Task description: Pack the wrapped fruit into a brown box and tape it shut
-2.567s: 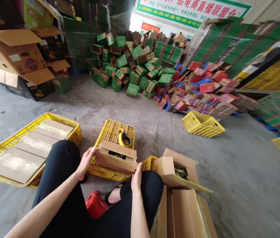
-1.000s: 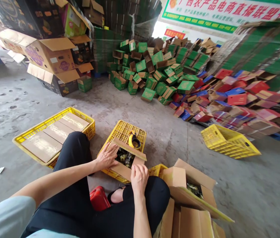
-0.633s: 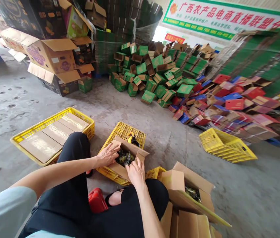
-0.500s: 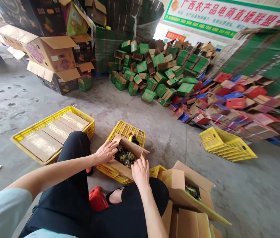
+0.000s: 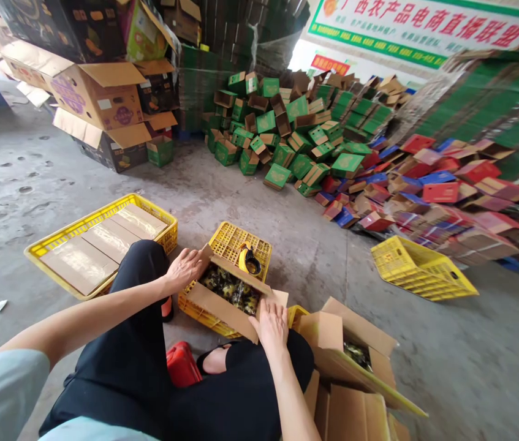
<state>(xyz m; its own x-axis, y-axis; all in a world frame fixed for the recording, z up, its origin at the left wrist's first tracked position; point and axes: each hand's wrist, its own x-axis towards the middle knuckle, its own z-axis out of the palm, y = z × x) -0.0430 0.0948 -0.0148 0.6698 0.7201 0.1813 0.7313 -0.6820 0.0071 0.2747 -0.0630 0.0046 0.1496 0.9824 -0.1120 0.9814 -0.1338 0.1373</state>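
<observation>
An open cardboard box [image 5: 223,307] stands on an upturned yellow crate [image 5: 235,241] in front of my knees. Dark, glossy plastic-wrapped pieces [image 5: 231,288], greenish-yellow within, fill it; their kind is unclear. My left hand [image 5: 187,269] rests against the box's left end flap, fingers stretched out. At the opposite end my right hand [image 5: 272,323] lies with extended fingers on the right flap, which leans outward. Behind the box, a yellow-and-black tape dispenser [image 5: 249,260] sits on the crate.
A yellow crate [image 5: 171,236] at left holds closed, taped cartons [image 5: 111,240]. Beside my right knee stands another open carton [image 5: 328,334] with similar wrapped contents. Another yellow crate [image 5: 418,269] lies on the floor at right. Small green boxes [image 5: 277,174] and red-blue boxes [image 5: 440,191] are heaped behind.
My hands have moved apart towards the box's two ends. The end flaps now lean outward, and more of the wrapped contents and the tape dispenser show.
</observation>
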